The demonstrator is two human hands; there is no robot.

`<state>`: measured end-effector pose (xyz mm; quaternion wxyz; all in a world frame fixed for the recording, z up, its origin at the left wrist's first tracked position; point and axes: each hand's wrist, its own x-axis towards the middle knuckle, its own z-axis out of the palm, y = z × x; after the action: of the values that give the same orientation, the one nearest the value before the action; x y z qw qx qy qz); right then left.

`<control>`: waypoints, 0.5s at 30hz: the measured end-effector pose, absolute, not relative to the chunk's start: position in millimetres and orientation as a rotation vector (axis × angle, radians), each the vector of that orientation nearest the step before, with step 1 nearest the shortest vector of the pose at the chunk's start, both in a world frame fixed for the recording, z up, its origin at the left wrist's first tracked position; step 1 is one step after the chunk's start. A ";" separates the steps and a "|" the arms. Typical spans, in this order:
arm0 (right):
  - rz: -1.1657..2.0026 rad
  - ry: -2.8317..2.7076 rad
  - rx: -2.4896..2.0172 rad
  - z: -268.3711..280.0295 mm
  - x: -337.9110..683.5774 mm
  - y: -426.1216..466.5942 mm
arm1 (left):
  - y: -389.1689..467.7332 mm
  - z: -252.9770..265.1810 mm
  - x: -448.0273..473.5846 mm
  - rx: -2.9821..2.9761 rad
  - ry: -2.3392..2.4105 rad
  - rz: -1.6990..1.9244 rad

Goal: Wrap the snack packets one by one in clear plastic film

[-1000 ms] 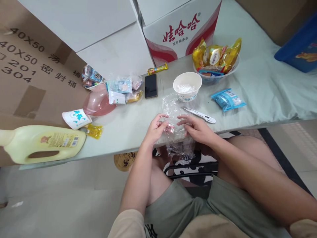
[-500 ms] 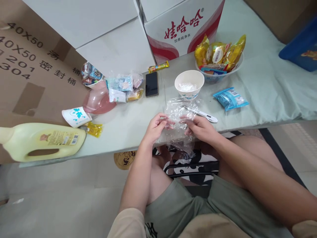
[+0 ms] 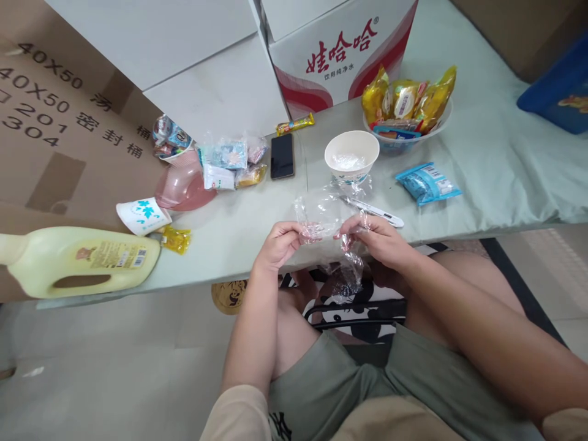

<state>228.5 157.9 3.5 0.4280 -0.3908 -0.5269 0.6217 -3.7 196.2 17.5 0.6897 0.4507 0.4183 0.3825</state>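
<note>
Between my hands stretches a sheet of clear plastic film (image 3: 324, 214), crinkled and shiny, its lower end hanging past the table's front edge. My left hand (image 3: 282, 243) pinches its left side between thumb and fingers. On the other side my right hand (image 3: 374, 237) is closed on the film, fingertips bunched. Just behind the right hand lies a white utility knife (image 3: 379, 213), partly under the film. A white paper bowl (image 3: 351, 153) stands beyond, with crumpled clear plastic inside.
Right of the bowl lies a blue packet (image 3: 428, 182); behind it, a clear bowl (image 3: 416, 139) holds yellow snack packs. A phone (image 3: 282, 157), wrapped snacks (image 3: 225, 159), a tipped paper cup (image 3: 143, 215) and a yellow jug (image 3: 87, 260) are to the left. Boxes (image 3: 340, 58) line the back.
My left hand has shifted slightly left and toward me, drawing the film with it. The film is now spread wider between my hands. My right hand has barely moved.
</note>
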 end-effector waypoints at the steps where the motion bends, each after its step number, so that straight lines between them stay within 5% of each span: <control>1: 1.532 -1.334 -0.996 2.9 228.8 158.5 | 196.7 17.5 -4.1 1.020 0.948 0.840; 9: 1.166 -1.515 -1.172 -5.4 230.3 162.9 | 203.6 6.0 -8.8 1.282 1.070 0.901; 15: 1.188 -1.497 -1.125 -4.4 229.5 163.3 | 206.2 2.4 -11.3 1.478 1.085 0.849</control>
<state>229.5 163.3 -4.4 0.4458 -0.4543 -0.6042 0.4794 -11.3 206.2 2.4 0.5317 0.6195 0.4547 0.3560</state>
